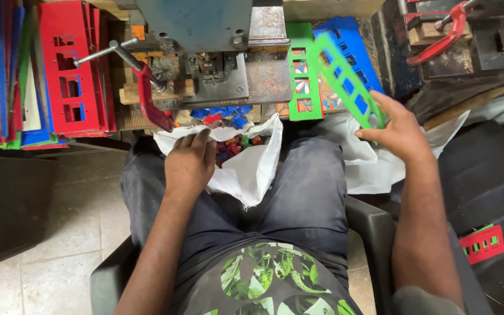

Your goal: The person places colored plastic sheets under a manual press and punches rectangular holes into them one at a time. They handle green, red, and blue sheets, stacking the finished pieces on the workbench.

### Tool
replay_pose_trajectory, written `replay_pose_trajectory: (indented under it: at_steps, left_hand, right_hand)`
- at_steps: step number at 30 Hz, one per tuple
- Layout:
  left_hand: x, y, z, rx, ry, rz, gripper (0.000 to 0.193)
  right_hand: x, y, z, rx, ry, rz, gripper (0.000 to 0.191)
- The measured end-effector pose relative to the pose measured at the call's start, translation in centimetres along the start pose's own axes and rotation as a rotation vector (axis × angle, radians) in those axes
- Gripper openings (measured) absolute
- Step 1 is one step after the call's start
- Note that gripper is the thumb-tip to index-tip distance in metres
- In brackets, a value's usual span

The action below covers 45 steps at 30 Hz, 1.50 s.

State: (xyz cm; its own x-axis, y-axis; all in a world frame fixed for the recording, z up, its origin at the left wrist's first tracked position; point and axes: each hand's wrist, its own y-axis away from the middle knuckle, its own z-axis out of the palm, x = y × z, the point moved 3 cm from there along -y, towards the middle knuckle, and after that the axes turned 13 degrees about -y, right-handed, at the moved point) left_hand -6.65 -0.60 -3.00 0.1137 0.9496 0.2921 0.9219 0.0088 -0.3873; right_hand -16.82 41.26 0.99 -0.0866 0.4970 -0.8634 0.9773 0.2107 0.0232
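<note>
Person sat in a dark plastic chair [368,219], facing a press machine [205,35]. Right hand [401,131] was clamped on the lower end of a green plastic strip with square cut-outs [345,79], thumb side hidden behind the strip; the strip angled up and away from that hand. Left hand [191,160] lay flat, fingers loosely together, on the rim of a white woven sack [249,169] draped over the lap; whether it pinched the cloth could not be told. Just beyond the left fingertips, coloured plastic offcuts [234,146] showed inside the sack mouth, mostly hidden. A red clamp [147,96] stood above the left hand. Red perforated panels [71,70] were stacked far left of it, partly cut off.
</note>
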Motion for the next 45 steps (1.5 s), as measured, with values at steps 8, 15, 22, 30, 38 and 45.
replay_pose_trajectory:
  at_steps: [8,15,22,30,38,45]
  left_hand:
    - [0.9,-3.2,6.1,0.012,-0.144,0.052,0.057]
    - [1.6,-0.3,5.4,-0.08,-0.037,0.231,0.036]
    - [1.5,1.2,3.7,-0.22,0.049,0.135,0.034]
    - [2.1,1.4,2.6,-0.236,0.147,0.121,0.026]
    - [3.7,-0.5,-1.3,-0.105,0.244,0.13,0.034]
    - [5.3,-3.4,-1.6,-0.174,0.136,0.09,0.066]
  right_hand:
    - [4.7,-4.1,0.0,0.256,0.444,0.071,0.08]
    - [2.1,-6.0,7.2,0.197,0.593,-0.037,0.072]
    - [-0.5,-7.9,13.4,0.118,0.726,-0.011,0.092]
    - [0.3,-4.9,6.2,0.016,-0.072,0.269,0.072]
    - [-1.0,2.1,1.9,-0.107,-0.314,0.017,0.064]
    - [-4.8,-1.0,3.1,-0.234,0.245,-0.385,0.056]
